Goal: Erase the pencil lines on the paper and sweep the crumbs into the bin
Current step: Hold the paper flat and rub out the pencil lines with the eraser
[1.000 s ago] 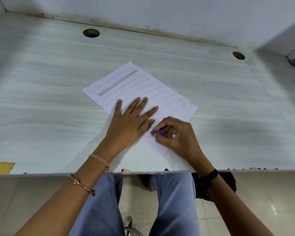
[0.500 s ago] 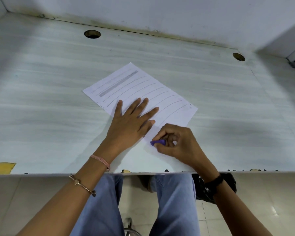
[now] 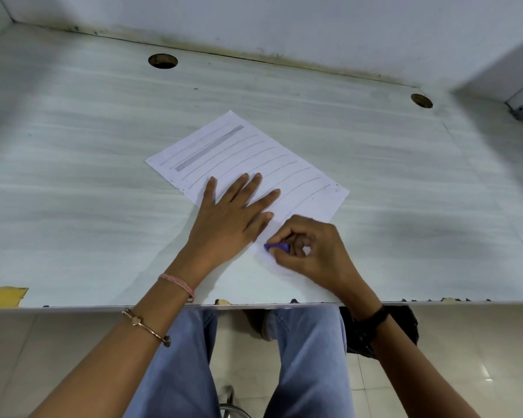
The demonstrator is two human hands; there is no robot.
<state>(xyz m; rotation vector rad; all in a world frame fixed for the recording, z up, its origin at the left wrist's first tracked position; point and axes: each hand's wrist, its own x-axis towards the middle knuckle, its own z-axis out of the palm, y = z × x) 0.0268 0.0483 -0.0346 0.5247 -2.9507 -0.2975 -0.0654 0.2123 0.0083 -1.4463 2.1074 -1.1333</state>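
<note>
A white sheet of paper lies at an angle on the pale desk, with several pencil lines and one thick grey bar near its far edge. My left hand lies flat on the sheet with fingers spread, pressing it down. My right hand pinches a small purple eraser against the near end of the paper, just right of my left hand. The near corner of the sheet is hidden under my hands. No crumbs can be made out.
Two round cable holes, one at the back left and one at the back right, sit in the desk. A yellow scrap lies at the front left edge. A dark bin stands on the floor under the desk's right side. Walls close the back and right.
My right hand with the eraser has slid a little toward me and back along the paper's near end. My left hand has stayed flat in place.
</note>
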